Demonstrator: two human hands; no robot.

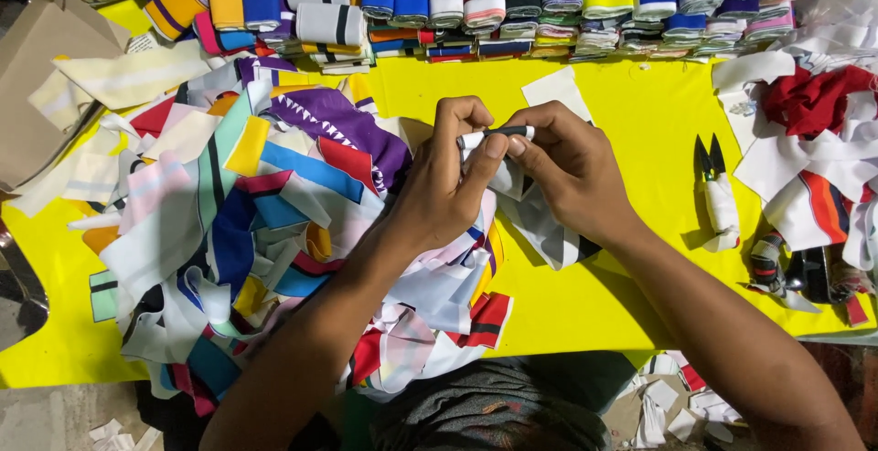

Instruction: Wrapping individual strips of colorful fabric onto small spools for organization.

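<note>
Above the middle of the yellow table (pixel 631 94), pinched between both hands: a narrow white knit strip with a black stripe (pixel 498 134), its loose end hanging down toward the cloth below. Left hand (pixel 448 186) curled tight, thumb and forefinger clamped on the strip's left end. Right hand (pixel 567 172) closed on the right end, fingertips (pixel 512 146) pressing from beneath. Neither hand slack or spread.

Judged from the grip: mid-step in folding or rolling the strip into a neat bundle. Next move likely a further turn of the fabric, calling for even tension and both ends kept level so the stripe lines up.

Directly under and left of the hands, a loose heap of coloured fabric scraps (pixel 238 222), touching the left forearm. Along the far edge, a row of folded striped pieces (pixel 512 3), well apart from the hands. To the right, small thread snips (pixel 715 186) lying blades away, near but clear of the right wrist; beyond them a pile of white and red offcuts (pixel 814 131).

Open room: bare yellow between hands and far row, and below the right forearm toward the near edge. Left side crowded; little room there.
</note>
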